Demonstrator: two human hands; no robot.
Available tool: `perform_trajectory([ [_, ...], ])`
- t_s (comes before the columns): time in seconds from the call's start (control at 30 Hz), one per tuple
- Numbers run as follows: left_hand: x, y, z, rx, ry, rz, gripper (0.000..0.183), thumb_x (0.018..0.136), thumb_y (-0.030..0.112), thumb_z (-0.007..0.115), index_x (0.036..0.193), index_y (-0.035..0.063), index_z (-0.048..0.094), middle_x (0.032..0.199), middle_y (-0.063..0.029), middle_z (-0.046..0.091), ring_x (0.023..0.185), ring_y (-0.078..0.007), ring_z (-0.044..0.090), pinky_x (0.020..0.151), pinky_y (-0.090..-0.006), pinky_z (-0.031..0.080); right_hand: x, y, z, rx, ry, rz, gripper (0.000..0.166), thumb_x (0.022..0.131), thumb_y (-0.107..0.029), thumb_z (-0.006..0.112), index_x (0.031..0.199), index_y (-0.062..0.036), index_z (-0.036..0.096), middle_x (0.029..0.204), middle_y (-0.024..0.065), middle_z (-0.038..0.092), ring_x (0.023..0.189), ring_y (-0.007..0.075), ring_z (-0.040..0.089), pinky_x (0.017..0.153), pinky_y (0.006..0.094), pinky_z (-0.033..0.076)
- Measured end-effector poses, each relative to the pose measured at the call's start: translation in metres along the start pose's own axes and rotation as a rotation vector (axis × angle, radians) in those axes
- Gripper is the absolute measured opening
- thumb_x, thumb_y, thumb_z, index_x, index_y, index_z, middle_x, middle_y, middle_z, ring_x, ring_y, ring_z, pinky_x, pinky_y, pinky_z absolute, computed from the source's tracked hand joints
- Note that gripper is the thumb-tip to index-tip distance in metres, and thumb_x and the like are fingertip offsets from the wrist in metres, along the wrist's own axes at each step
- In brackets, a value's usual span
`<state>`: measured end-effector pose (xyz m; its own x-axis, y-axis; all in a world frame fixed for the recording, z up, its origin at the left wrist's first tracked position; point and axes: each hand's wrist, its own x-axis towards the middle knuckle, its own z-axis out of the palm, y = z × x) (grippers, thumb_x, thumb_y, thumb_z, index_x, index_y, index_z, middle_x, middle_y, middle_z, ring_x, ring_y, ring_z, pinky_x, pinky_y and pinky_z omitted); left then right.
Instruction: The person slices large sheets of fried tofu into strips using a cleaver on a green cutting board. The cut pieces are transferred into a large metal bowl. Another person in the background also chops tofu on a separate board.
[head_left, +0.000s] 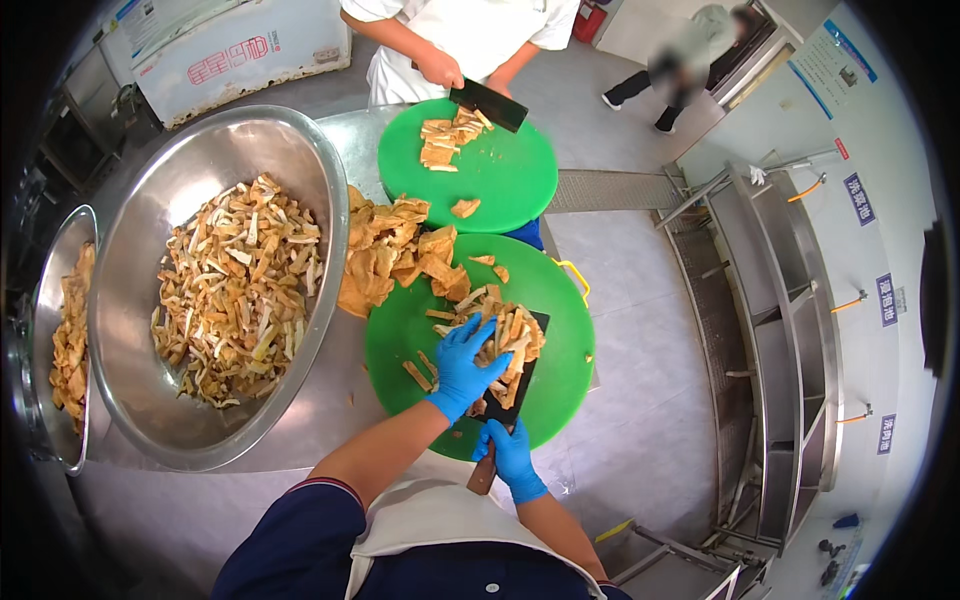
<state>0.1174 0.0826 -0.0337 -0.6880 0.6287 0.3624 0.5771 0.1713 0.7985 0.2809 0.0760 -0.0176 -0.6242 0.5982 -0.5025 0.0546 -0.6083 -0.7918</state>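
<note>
My right hand (510, 456), in a blue glove, grips the wooden handle (484, 469) of a cleaver. Its dark blade (534, 375) lies flat over a round green cutting board (566, 390), beneath a heap of cut golden-brown food strips (521, 334) with pale insides. Over the left side of this heap rests my left hand (465, 367), also blue-gloved, its fingers spread and touching the strips. A few loose strips (416, 375) lie on the board to its left. Uncut, wrinkled golden-brown sheets (371, 262) are piled at the board's far left edge.
A large steel basin (127, 300) of cut strips stands left on the steel table (322, 420); another basin (49, 300) is beyond it. Opposite, a co-worker (469, 45) holds a cleaver (491, 105) over a second green board (517, 187). Steel sinks (780, 360) line the right wall.
</note>
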Motion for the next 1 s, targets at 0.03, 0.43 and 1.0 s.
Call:
perform_trajectory([
  [0.03, 0.004, 0.007, -0.002, -0.046, -0.003, -0.01, 0.057, 0.066, 0.035, 0.074, 0.117, 0.0138, 0.058, 0.117, -0.0206, 0.054, 0.102, -0.0354, 0.052, 0.087, -0.0444, 0.04, -0.004, -0.006, 0.002, -0.01, 0.009, -0.016, 0.01, 0.087, -0.008, 0.051, 0.094, -0.0045, 0.044, 0.065, 0.0064, 0.051, 0.049, 0.0154, 0.05, 0.042, 0.0302, 0.045],
  [0.43, 0.067, 0.046, -0.173, -0.043, 0.453, 0.147, 0.053, 0.067, 0.027, 0.075, 0.114, 0.0089, 0.06, 0.115, -0.0175, 0.055, 0.102, -0.0329, 0.054, 0.087, -0.0418, 0.042, -0.015, -0.087, 0.135, -0.196, -0.333, -0.025, 0.013, 0.086, -0.004, 0.048, 0.098, -0.0026, 0.044, 0.065, 0.0071, 0.051, 0.048, 0.0153, 0.051, 0.043, 0.0297, 0.046],
  [1.0, -0.05, 0.017, -0.203, 0.009, -0.184, 0.221, 0.078, 0.076, 0.035, 0.066, 0.137, 0.0047, 0.028, 0.141, -0.0206, 0.022, 0.132, -0.0365, 0.019, 0.106, -0.0482, 0.018, 0.091, -0.139, 0.068, -0.913, -0.006, -0.471, 0.037, 0.077, -0.002, 0.057, 0.115, -0.0021, 0.055, 0.069, 0.0025, 0.056, 0.059, 0.0094, 0.054, 0.052, 0.024, 0.047],
])
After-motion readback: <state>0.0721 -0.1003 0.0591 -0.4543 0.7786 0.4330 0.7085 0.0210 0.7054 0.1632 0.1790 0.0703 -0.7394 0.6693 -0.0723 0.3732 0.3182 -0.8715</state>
